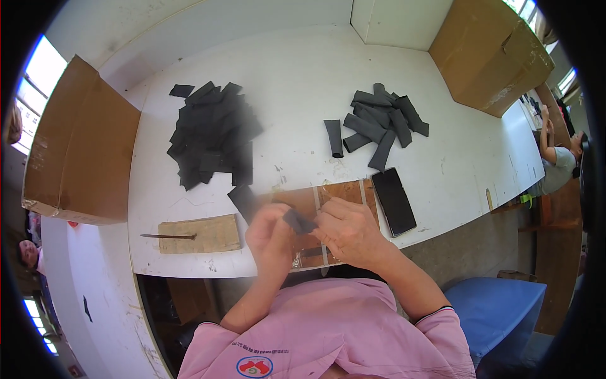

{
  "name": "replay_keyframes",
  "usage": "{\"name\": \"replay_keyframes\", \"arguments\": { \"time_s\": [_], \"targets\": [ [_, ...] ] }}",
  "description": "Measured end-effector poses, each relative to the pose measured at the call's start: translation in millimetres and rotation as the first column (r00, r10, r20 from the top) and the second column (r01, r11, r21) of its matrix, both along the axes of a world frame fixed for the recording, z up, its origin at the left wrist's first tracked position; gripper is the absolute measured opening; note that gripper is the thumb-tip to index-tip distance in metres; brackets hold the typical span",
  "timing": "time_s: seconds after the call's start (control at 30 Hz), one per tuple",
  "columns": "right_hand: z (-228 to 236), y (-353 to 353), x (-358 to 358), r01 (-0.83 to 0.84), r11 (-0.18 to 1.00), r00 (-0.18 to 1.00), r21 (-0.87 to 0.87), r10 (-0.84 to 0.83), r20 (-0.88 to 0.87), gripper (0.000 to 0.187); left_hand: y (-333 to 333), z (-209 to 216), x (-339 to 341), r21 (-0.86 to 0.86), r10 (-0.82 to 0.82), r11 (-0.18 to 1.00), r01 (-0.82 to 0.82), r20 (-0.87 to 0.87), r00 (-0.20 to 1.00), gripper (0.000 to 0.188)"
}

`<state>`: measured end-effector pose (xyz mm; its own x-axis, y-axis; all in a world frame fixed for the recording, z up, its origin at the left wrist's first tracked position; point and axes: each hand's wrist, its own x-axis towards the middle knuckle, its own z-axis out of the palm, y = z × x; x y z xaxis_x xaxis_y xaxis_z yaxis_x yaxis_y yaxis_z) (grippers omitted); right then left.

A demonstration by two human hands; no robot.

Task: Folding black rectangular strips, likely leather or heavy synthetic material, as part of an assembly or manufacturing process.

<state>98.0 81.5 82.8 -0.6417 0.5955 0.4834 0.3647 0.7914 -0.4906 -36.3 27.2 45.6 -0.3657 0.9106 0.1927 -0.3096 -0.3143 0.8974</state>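
Observation:
Over a brown board (pixel 347 191) with clear tape strips, at the table's near edge, my two hands hold one small black fabric-like piece (pixel 298 222). My left hand (pixel 267 232) pinches its left side. At its right end are the closed fingertips of my right hand (pixel 348 232). Part of the piece is hidden by my fingers. Just beyond my left hand lies a single black flat piece (pixel 240 199). Farther off on the left is a heap of flat black pieces (pixel 211 136). A smaller pile of black tube-shaped pieces (pixel 372 120) lies on the right.
A black phone (pixel 394 201) lies right of the board. To the left, a thin pointed rod (pixel 167 236) rests on a cardboard piece (pixel 218 232). Cardboard boxes stand at the left (pixel 88 145) and far right (pixel 492 57) of the white table (pixel 297 107). Other people are at both sides.

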Motion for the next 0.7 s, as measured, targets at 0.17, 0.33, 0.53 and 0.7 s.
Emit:
{"name": "replay_keyframes", "arguments": {
  "time_s": [0.17,0.33,0.53,0.7],
  "targets": [
    [-23,-1,-1,0.022,0.999,1.000,-0.040,-0.023,-0.019,0.018,-4,-6,0,-0.083,-0.055,0.994,0.065,0.113,0.992,0.010],
    [-29,-4,0,0.049,0.990,0.998,-0.130,-0.053,-0.023,0.018,5,22,3,0.027,-0.190,0.982,0.189,0.193,0.962,0.020],
    [3,-4,-1,0.092,0.993,0.996,-0.068,-0.093,-0.004,0.016,6,25,-6,0.102,-0.237,0.967,0.235,0.010,0.971,0.019],
    [-18,-3,1,0.041,0.991,0.997,-0.126,-0.032,0.068,0.015,2,16,-2,0.034,-0.195,0.981,0.193,0.058,0.979,0.020]
  ]
}}
